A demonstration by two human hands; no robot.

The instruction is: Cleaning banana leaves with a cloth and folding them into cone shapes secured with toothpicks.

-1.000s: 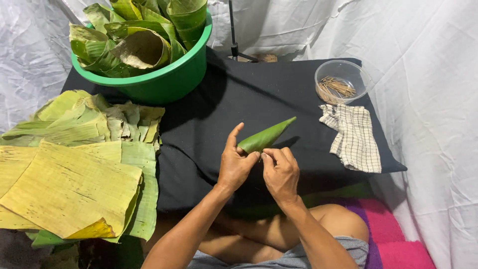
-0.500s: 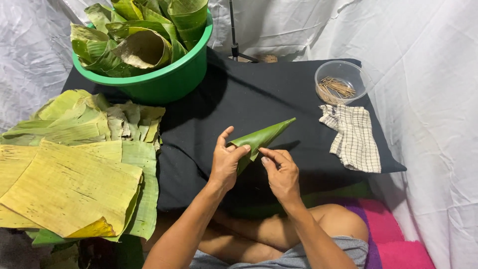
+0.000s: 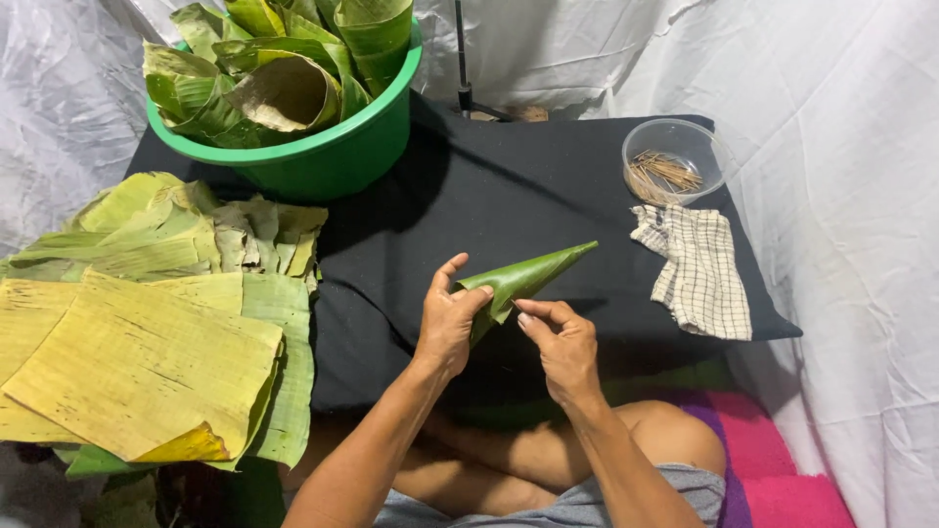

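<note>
Just below the centre of the frame, two bare hands meet around a green banana leaf rolled into a slim cone (image 3: pixel 523 279). The left hand (image 3: pixel 448 323) is closed on the wide, open end of the cone, its thumb raised above and its fingers curled over the leaf edge. The right hand (image 3: pixel 562 342) sits just beside it, to the right and slightly lower, with its fingertips pinched together against the loose underside of the same wide end. The left hand has the fuller hold, while the right touches only with its fingertips.

The cone's long axis runs from the hands up and to the right, with the sharp tip pointing toward the upper right of the frame and hanging free above the black cloth-covered bench (image 3: pixel 509 196).

Beyond the tip, well apart from it, a cream checked cloth (image 3: pixel 696 269) lies crumpled on the bench. Just above that, near the upper right corner, stands a clear round bowl of thin wooden sticks (image 3: pixel 673 161). At the upper left, a round green plastic tub (image 3: pixel 313 152) is packed with curled banana leaves. Down the left side lies a stack of flat yellow-green banana leaf sheets (image 3: pixel 137 342), overlapping the bench edge. White sheeting (image 3: pixel 841 117) hangs behind and to the right. The person's bare knees show at the bottom.
</note>
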